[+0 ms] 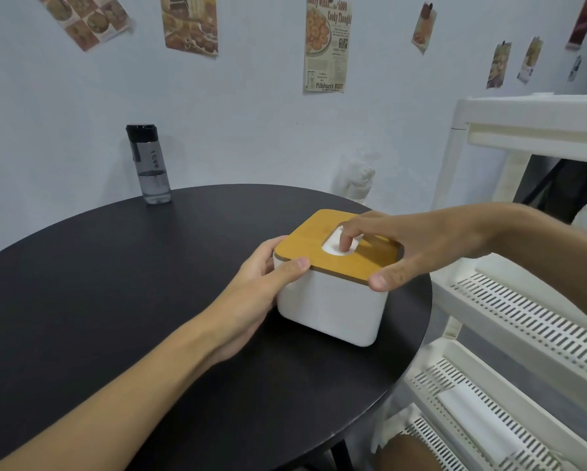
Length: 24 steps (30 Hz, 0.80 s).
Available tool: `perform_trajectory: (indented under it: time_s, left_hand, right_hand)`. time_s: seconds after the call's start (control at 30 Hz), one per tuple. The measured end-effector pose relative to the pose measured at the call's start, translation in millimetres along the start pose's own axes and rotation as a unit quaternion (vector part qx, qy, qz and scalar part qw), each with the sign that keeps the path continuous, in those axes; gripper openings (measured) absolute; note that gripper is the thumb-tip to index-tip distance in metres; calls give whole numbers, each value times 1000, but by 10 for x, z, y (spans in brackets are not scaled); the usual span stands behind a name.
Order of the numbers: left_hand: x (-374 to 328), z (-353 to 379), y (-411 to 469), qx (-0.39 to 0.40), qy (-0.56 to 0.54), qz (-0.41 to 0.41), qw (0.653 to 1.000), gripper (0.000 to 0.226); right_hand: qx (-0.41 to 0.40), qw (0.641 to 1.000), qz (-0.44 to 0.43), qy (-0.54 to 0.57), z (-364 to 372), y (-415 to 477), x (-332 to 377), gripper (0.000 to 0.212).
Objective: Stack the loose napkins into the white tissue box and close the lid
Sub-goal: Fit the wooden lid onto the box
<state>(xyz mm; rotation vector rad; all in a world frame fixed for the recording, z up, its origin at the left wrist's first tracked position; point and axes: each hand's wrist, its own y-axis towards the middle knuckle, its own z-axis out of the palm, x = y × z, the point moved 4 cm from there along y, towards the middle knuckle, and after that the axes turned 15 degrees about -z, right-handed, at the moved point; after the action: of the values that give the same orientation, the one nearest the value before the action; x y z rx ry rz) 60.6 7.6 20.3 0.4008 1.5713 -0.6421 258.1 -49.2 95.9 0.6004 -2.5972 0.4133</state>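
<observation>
The white tissue box [333,307] stands on the right part of the round black table [122,294]. Its wooden lid [305,246] lies flat on top, covering the box. White napkin paper [333,244] shows through the oval slot in the lid. My left hand [261,280] grips the box's left side, thumb on the front edge of the lid. My right hand [411,246] spans the lid from the right, with one finger poked into the slot and the thumb pressing the lid's front right corner. No loose napkins are in sight on the table.
A clear water bottle with a black cap [148,164] stands at the table's far edge near the wall. A white slotted shelf rack [523,321] stands close to the table on the right. A pale bottle [358,183] sits behind the box by the wall.
</observation>
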Motion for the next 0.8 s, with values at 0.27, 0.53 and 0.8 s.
perform_trajectory:
  time_s: [0.27, 0.53, 0.8]
  left_hand:
    - [-6, 65, 17, -7, 11, 1, 1000, 29]
    - [-27, 69, 52, -36, 31, 10, 999, 28]
    - [-40, 110, 59, -33, 17, 21, 999, 30]
  right_hand:
    - [-306, 942, -5, 140, 324, -138, -267, 112]
    - [-362, 897, -20, 252, 466, -137, -396, 132]
    - [-376, 881, -39, 283, 492, -84, -510, 107]
